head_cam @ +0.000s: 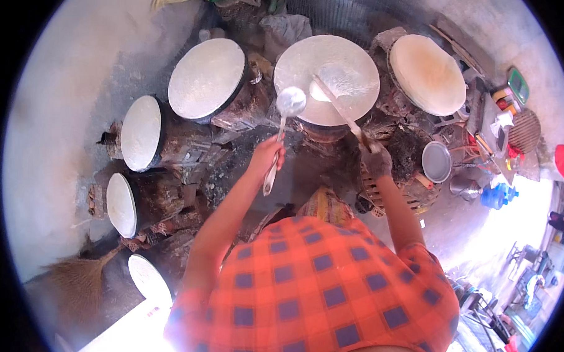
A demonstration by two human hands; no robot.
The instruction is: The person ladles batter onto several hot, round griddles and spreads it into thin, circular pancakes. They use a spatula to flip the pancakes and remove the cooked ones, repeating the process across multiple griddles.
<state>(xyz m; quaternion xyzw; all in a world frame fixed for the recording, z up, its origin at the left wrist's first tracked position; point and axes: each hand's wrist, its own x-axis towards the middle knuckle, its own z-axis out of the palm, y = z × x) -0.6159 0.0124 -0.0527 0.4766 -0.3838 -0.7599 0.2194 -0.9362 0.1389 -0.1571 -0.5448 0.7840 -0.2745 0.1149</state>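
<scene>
My left hand point(266, 160) grips the handle of a metal ladle point(291, 101). The ladle's bowl, coated in white batter, hangs over the near left edge of a large round griddle point(296, 63). A wet white patch of batter point(346, 78) lies around the middle of that griddle. In a dark glove, my right hand point(376, 159) holds a long wooden spatula point(338, 106). It slants up and left, its far end over the batter patch. A stack of large thin round flatbreads point(427, 75) sits to the right of the griddle.
Several more round griddles covered in white curve around the left, including the upper-left one point(207, 78) and a lower one point(141, 133). A metal plate point(436, 162) lies right of my right hand. A straw broom point(81, 287) leans at lower left. Blue water jugs point(494, 196) lie at right.
</scene>
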